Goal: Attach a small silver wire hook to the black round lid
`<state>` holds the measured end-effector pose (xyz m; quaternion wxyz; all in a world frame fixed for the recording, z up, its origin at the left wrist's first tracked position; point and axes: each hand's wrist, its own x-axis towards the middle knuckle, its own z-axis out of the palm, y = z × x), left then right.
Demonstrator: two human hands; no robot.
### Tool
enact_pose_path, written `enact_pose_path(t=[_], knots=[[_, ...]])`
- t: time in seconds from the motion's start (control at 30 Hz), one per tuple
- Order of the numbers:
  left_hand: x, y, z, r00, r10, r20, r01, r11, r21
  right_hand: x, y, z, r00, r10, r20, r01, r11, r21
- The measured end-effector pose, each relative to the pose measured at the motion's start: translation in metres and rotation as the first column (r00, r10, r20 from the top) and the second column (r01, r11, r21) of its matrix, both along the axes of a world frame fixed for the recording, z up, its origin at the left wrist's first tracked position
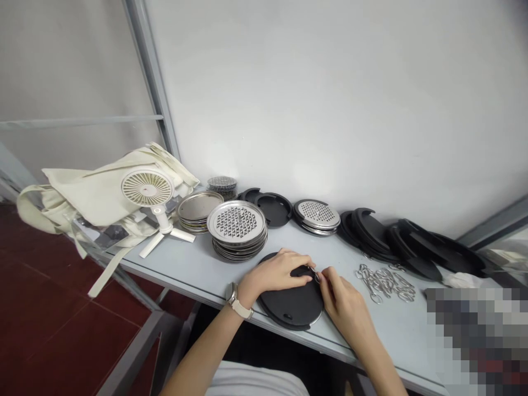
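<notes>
A round black plastic disc (pixel 291 305) lies near the table's front edge, with a strip of bright metal showing along its lower right rim. My left hand (pixel 280 270) holds its far left side, thumb on top, index finger reaching to a small wire clip (pixel 315 274). That clip sits at the disc's right edge, pinched between the thumb and fingers of my right hand (pixel 340 297). Its inner end is partly hidden by my fingertips. Similar looped wire clips (pixel 385 283) are heaped to the right.
Behind my left hand stand a stack of metal grater discs (pixel 237 223) and a stack of plain metal discs (pixel 200 208). Black holders (pixel 371 234) line the wall. A white fan (pixel 163 220) and a cream bag (pixel 94 190) occupy the left end.
</notes>
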<state>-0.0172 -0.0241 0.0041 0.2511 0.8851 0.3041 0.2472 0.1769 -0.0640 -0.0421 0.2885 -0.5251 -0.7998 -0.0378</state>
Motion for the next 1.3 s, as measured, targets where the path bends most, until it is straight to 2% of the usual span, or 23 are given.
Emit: enact_pose_path(t=[0.23,0.4,0.7,1.0,1.13,1.3], knots=[[0.001,0.002,-0.001,1.0,-0.021,0.012,0.021,1.0,0.014,0.001,-0.001,0.004,0.998,-0.06,-0.019,0.058,0.993,-0.103],[0.002,0.004,-0.004,0.999,-0.039,0.014,0.039,0.999,0.022,0.001,-0.002,0.005,0.996,-0.063,-0.06,0.051,0.981,-0.187],[0.001,0.002,-0.002,1.0,0.001,0.02,-0.002,0.999,0.045,0.003,0.001,0.002,0.997,-0.031,-0.075,0.017,0.981,-0.191],[0.0,-0.005,0.007,0.986,0.051,0.161,-0.055,0.998,0.021,0.0,-0.005,0.01,0.986,-0.01,-0.168,-0.02,0.984,-0.176],[0.0,-0.007,0.011,0.989,0.055,0.14,-0.056,0.998,0.0,-0.001,-0.004,0.011,0.988,0.05,-0.144,-0.072,0.986,-0.152],[0.0,-0.007,0.009,0.992,0.057,0.11,-0.059,0.998,0.015,0.0,-0.004,0.012,0.987,0.04,-0.157,-0.063,0.988,-0.143]])
